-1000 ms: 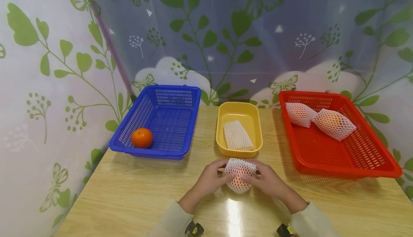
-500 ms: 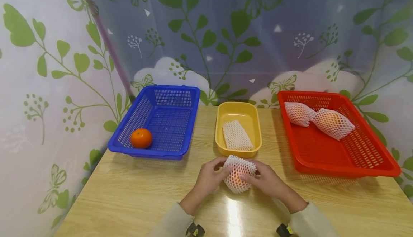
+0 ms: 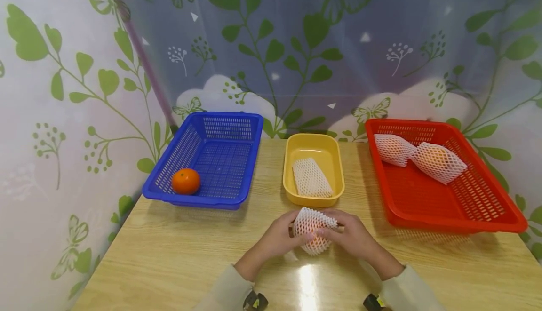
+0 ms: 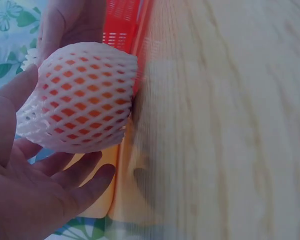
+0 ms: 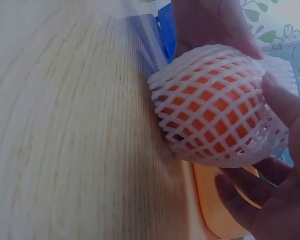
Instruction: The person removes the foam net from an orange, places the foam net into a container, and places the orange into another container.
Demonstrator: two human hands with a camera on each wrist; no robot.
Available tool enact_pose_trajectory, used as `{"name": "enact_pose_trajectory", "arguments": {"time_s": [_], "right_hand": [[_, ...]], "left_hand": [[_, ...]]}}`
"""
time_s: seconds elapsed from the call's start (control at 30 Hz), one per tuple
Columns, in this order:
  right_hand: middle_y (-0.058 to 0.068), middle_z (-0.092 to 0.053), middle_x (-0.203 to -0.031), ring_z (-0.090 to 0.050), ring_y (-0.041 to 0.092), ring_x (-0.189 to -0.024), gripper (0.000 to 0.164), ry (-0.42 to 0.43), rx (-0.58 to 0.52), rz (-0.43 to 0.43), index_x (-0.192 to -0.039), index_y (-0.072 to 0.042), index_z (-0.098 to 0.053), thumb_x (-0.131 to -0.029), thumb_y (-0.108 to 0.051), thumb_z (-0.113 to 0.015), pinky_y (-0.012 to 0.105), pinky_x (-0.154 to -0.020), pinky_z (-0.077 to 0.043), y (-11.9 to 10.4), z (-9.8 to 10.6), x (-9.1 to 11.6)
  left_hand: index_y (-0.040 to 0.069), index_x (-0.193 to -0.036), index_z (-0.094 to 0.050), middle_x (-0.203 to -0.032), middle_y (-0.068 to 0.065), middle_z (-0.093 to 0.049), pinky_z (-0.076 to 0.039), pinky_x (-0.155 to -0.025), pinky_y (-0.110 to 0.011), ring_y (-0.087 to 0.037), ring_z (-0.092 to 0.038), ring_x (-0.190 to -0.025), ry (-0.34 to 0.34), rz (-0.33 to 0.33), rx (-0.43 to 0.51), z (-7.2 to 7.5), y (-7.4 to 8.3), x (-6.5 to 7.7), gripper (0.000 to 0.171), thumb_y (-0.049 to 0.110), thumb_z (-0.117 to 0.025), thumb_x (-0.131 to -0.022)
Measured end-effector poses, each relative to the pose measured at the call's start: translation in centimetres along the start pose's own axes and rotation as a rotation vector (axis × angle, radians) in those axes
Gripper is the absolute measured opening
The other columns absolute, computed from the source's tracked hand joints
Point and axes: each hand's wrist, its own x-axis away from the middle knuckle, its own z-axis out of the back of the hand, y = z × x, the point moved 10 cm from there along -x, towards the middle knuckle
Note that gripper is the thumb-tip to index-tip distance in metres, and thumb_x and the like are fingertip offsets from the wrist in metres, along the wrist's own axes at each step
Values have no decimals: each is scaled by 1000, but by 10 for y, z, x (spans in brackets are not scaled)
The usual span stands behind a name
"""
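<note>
An orange in a white foam net sleeve (image 3: 308, 223) is held between both hands just in front of the yellow tray. From the left side my left hand (image 3: 277, 238) grips it, thumb over the near face. My right hand (image 3: 353, 238) grips the opposite side, its thumb also on the near face. In the left wrist view the netted orange (image 4: 85, 100) shows its skin through the diamond holes, and the sleeve's loose end lies by the left thumb. The right wrist view shows the netted orange (image 5: 210, 110) between the right thumb and fingers.
A blue basket (image 3: 250, 170) at left holds one bare orange (image 3: 186, 181). Flat foam net (image 3: 312, 178) lies in the yellow tray (image 3: 289, 184). In the red basket (image 3: 389, 198) at right are two netted oranges (image 3: 438, 160). A patterned curtain (image 3: 271, 57) stands behind the table (image 3: 169, 254).
The left thumb lifted up along the sleeve half a second ago and now sits lower on the near face. The sleeve's upper edge has shifted slightly. The right hand stays nearly still.
</note>
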Motion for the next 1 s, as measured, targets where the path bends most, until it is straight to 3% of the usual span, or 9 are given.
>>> {"name": "enact_pose_trajectory", "arguments": {"time_s": [0.1,0.23,0.37,0.57,0.73,0.9,1.0], "right_hand": [[1,-69,-114,-63,19,-107,22,46,8,9,-106,-11,-76,-86,-21,-75,41,-91,-52,-2,6,0],[0,-69,-112,-63,16,-104,22,61,10,9,-106,-11,-76,-86,-19,-75,38,-89,-53,-1,8,0],[1,-68,-116,-62,15,-105,33,7,-24,-47,-119,-11,-69,-88,-23,-72,33,-86,-53,4,3,-1],[8,-64,-122,-60,22,-109,53,-76,-88,-141,-135,-7,-55,-90,-28,-71,36,-89,-53,11,-6,1],[13,-62,-122,-59,22,-107,60,-156,-158,-119,-136,-1,-50,-87,-25,-74,33,-88,-53,12,-17,3],[10,-62,-121,-58,15,-102,65,-170,-146,-100,-136,-1,-49,-83,-27,-78,26,-86,-50,13,-21,3],[10,-60,-123,-57,15,-103,68,-174,-141,-102,-137,-2,-48,-83,-28,-79,27,-87,-50,12,-22,4]], "left_hand": [[11,-138,-51,-131,-5,-58,-46,-99,-31,-19,-55,-120,-9,-18,-18,-1,3,0,57,28,-73,-88],[10,-139,-50,-132,-5,-58,-47,-98,-30,-20,-55,-120,-9,-24,-26,-1,4,0,58,28,-73,-88],[10,-139,-50,-132,-7,-58,-50,-91,-27,-24,-57,-117,6,12,-17,1,-1,1,59,29,-73,-88],[7,-136,-52,-127,-10,-59,-52,-86,-25,-25,-60,-111,39,44,-14,3,-7,0,54,28,-71,-90],[7,-128,-60,-120,-7,-62,-52,-85,-27,-22,-58,-111,97,32,-23,8,-5,0,41,26,-68,-93],[7,-115,-68,-110,-6,-67,-51,-81,-27,-21,-59,-105,207,40,-15,18,-6,1,25,20,-67,-93],[7,-111,-69,-107,-5,-68,-50,-80,-27,-20,-60,-103,236,43,-7,21,-5,1,22,19,-67,-93]]}}
